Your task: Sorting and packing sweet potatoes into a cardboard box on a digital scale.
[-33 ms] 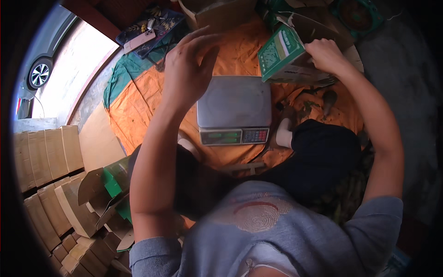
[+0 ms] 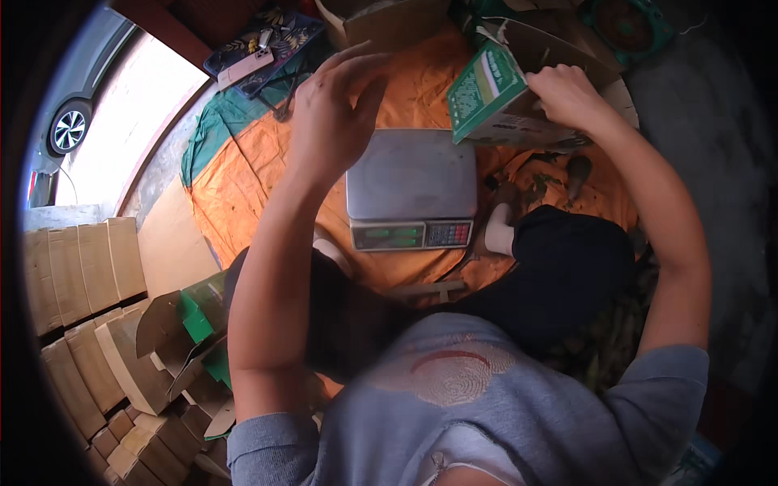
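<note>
My right hand grips the near rim of an open green and white cardboard box, fingers closed over its wall. That box hangs tilted beyond the far right corner of a digital scale, partly overlapping it in the picture; whether they touch I cannot tell. The scale has a flat metal plate with nothing on it, and its green display is lit. My left hand is raised past the scale's left edge, fingers stretched out and thumb apart, holding nothing.
An orange tarp lies under the scale. Stacked brown cartons and opened cardboard pieces fill the left side. Another carton stands at the far edge. A phone rests on a patterned stool; a car wheel shows outside.
My right hand and the green and white box have shifted slightly left, toward the scale. My left hand stays raised, nearly unmoved.
</note>
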`<action>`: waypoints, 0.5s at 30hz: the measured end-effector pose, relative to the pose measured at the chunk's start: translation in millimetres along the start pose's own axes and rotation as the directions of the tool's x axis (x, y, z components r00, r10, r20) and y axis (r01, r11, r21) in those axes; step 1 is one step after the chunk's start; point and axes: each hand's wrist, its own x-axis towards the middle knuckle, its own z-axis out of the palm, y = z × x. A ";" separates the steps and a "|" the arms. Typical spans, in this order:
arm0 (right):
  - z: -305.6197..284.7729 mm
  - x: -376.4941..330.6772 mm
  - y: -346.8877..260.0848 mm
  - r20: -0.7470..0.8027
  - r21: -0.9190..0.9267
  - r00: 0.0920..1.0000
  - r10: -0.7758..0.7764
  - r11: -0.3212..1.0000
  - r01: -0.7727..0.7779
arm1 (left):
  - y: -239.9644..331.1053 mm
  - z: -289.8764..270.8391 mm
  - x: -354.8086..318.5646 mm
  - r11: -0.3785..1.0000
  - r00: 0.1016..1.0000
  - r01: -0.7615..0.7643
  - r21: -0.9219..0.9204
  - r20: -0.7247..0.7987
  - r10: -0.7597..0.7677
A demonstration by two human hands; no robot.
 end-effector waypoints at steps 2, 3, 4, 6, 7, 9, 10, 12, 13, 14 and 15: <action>-18.2 -4.7 -42.1 -0.025 0.010 0.997 -0.077 0.997 0.077 | -10.1 -0.1 -8.1 0.999 0.998 0.040 -0.013 0.051 -0.039; -23.5 -5.9 -63.1 -0.033 0.009 0.993 -0.116 0.993 0.116 | -16.4 -0.1 -13.7 0.997 0.992 0.073 -0.019 0.103 -0.071; -26.2 -4.8 -83.1 -0.049 0.013 0.988 -0.146 0.989 0.147 | -22.0 -0.2 -17.2 0.990 0.978 0.139 -0.024 0.162 -0.133; -34.7 -1.6 -122.2 -0.032 0.063 0.977 -0.209 0.976 0.211 | -26.6 -4.2 -28.5 0.985 0.963 0.171 0.012 0.210 -0.169; -37.5 2.6 -141.6 -0.014 0.072 0.971 -0.237 0.969 0.237 | -27.1 -6.9 -31.6 0.980 0.947 0.193 0.047 0.251 -0.198; -41.4 15.2 -180.8 -0.029 0.093 0.945 -0.324 0.941 0.326 | -45.9 -11.0 -42.0 0.972 0.930 0.230 0.042 0.285 -0.233; -45.0 22.6 -202.3 0.010 0.096 0.937 -0.349 0.933 0.346 | -49.5 -15.0 -45.9 0.958 0.910 0.261 0.117 0.300 -0.285; -41.9 36.9 -244.7 -0.040 0.107 0.917 -0.396 0.911 0.398 | -66.9 -25.2 -55.1 0.938 0.888 0.261 0.227 0.326 -0.325; -35.4 40.4 -260.0 -0.119 0.114 0.909 -0.400 0.904 0.413 | -67.8 -28.8 -56.4 0.940 0.886 0.258 0.223 0.334 -0.322; -29.1 45.4 -272.7 -0.142 0.142 0.907 -0.397 0.898 0.416 | -69.1 -31.2 -57.4 0.934 0.884 0.247 0.257 0.337 -0.326; -25.2 48.1 -287.8 -0.169 0.170 0.899 -0.403 0.887 0.429 | -71.8 -36.8 -62.8 0.923 0.880 0.242 0.298 0.334 -0.339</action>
